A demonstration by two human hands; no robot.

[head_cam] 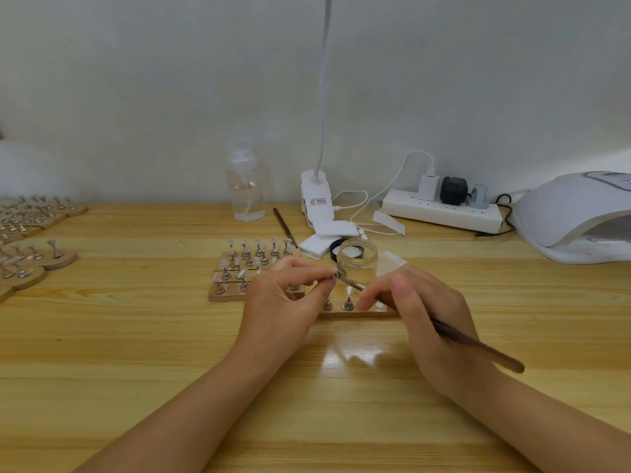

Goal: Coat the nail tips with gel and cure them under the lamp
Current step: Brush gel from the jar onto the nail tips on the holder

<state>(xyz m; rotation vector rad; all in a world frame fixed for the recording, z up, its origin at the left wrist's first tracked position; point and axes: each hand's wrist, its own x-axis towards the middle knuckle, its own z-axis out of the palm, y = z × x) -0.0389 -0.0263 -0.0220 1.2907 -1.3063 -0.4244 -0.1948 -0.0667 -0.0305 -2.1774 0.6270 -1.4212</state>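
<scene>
**Left hand pinching 1 nail tip stand, right hand brushing it**

Left hand (280, 298) is pinching a small nail tip stand (335, 275) between thumb and fingertips, holding it up above the table (136, 336), just in front of the open gel jar (357, 259). The tip itself is too small to read clearly.

Right hand (423, 315) is gripping the brush (478, 344) pen-style, fingers curled round the shaft. Brush long axis is running from lower right, handle end sticking out past the wrist, up-left to the bristle end, which is meeting the held tip. So the work point is lying up-left of the right hand and just right of the left fingertips; both hands are close, left one nearer.

Judging: coating step in progress, curing not started. The wooden holder (355, 314) directly below the hands is carrying 2 stands and open slots; likely that's where this 1 goes back. More tips are sitting on the holder group (239, 268) to the left.

Curing lamp (573, 220) is sitting far right, well apart from both hands, right hand nearer.
</scene>
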